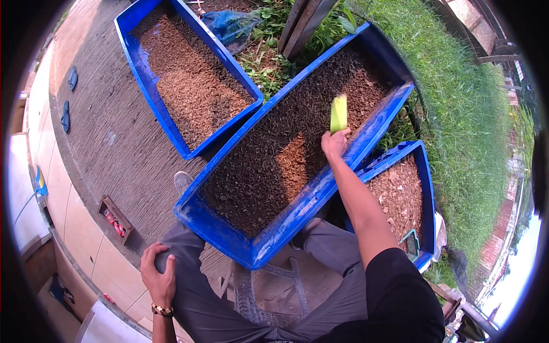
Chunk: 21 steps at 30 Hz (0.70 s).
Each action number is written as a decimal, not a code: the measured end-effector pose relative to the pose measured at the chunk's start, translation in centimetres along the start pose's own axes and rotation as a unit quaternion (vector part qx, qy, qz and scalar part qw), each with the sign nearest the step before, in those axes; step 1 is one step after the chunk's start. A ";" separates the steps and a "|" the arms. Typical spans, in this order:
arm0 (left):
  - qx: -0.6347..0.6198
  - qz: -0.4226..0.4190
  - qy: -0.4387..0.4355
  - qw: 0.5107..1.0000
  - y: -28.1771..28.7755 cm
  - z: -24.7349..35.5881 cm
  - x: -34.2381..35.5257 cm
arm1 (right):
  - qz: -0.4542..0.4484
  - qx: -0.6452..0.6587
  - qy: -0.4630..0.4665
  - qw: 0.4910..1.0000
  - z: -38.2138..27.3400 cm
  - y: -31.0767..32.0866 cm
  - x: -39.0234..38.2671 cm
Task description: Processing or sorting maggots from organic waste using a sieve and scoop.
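My right hand (335, 144) is closed around the lower end of a yellow-green scraper (338, 114), a flat piece whose exact kind is hard to tell. It is held upright over the big blue trough (251, 251) in front of me, by its right wall. Dark crumbly bedding (246, 160) with many small larva-like bits fills the trough, and a lighter brown patch (293, 163) lies in its middle. Below the trough's left corner, my left hand (158, 274) rests on my left knee, fingers apart and holding nothing.
A second blue trough (154, 111) with brown material stands at upper left. At right, a smaller blue bin (430, 211) holds pale flakes and a green-framed sieve (410, 243). A wooden box (116, 219) and sandals (66, 117) lie on the concrete; grass (457, 114) borders the right.
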<state>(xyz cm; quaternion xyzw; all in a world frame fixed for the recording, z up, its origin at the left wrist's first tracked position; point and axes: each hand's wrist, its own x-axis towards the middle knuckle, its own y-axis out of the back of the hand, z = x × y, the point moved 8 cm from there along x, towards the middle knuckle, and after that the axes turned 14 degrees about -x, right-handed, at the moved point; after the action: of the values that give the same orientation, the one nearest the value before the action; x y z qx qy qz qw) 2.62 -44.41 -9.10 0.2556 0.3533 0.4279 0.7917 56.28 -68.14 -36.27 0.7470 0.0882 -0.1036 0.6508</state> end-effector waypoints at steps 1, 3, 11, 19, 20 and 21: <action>-0.007 -0.003 0.005 1.000 0.0 0.0 0.0 | 0.036 -0.005 -0.034 0.999 0.7 0.2 0.7; -0.008 -0.003 0.016 1.000 0.3 -0.4 -0.1 | 0.032 -0.006 -0.099 0.995 1.1 -0.3 0.7; -0.015 -0.008 -0.001 1.000 0.0 0.2 0.2 | -0.017 -0.027 -0.098 0.995 1.9 -4.4 -2.3; -0.015 -0.001 -0.004 1.000 0.3 -0.2 -0.2 | -0.116 0.011 0.123 0.986 -1.4 -6.8 -8.5; -0.008 -0.003 -0.006 1.000 0.2 -0.2 -0.2 | -0.129 0.004 0.133 0.983 -1.4 -7.0 -9.2; -0.009 -0.003 -0.010 1.000 0.2 -0.1 -0.1 | -0.127 0.031 0.161 0.978 -1.6 -6.9 -9.9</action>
<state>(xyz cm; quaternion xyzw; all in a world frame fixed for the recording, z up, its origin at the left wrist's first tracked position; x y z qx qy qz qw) 2.42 -44.43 -8.98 0.2517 0.3426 0.4266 0.7983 44.98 -65.55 -39.96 0.7562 0.2827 -0.0659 0.5865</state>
